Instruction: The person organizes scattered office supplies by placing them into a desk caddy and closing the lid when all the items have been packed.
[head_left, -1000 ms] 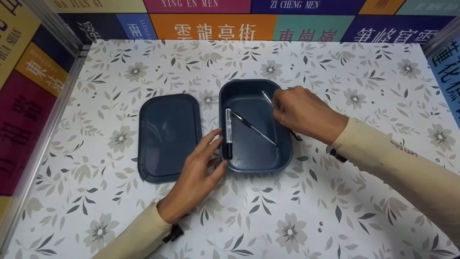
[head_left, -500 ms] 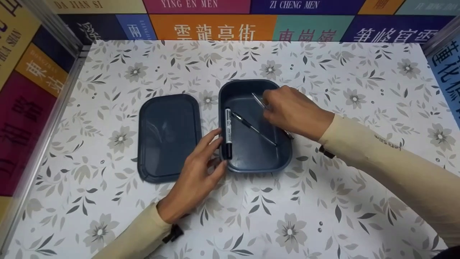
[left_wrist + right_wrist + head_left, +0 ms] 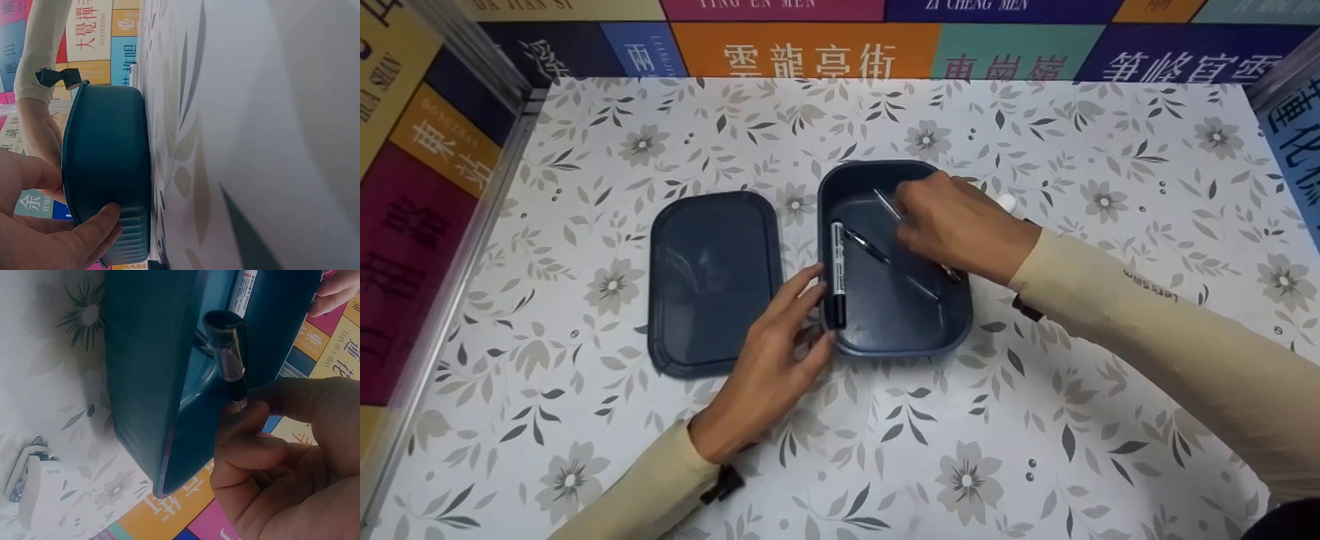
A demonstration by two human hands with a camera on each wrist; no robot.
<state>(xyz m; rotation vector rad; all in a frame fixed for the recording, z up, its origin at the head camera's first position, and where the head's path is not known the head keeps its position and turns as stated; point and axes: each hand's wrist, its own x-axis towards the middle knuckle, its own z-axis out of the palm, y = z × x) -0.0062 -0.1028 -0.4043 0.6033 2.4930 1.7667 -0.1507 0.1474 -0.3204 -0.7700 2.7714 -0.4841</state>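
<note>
My right hand [image 3: 956, 225] pinches a clear-barrelled pen [image 3: 889, 204] over the right part of the blue plastic box [image 3: 900, 351]. In the right wrist view the pen's black end [image 3: 224, 329] points away from the curled fingers. A black-and-white marker [image 3: 839, 266] lies along the box's inner left wall. Slanting across the floor beside it is another pen [image 3: 870, 247]. My left hand [image 3: 769, 367] touches the outer left side of the box with extended fingers; the left wrist view shows these fingertips [image 3: 107, 216] against the wall.
A blue lid [image 3: 712, 281] lies flat left of the box. Right of the box, partly hidden behind my right hand, is a white object [image 3: 42, 486] with metal parts, perhaps a stapler. Lettered panels [image 3: 810, 52] border the floral tabletop [image 3: 960, 420].
My right hand has moved left with the pen, further over the box, and the white object's tip now shows behind it. The left hand, lid, and marker stay put.
</note>
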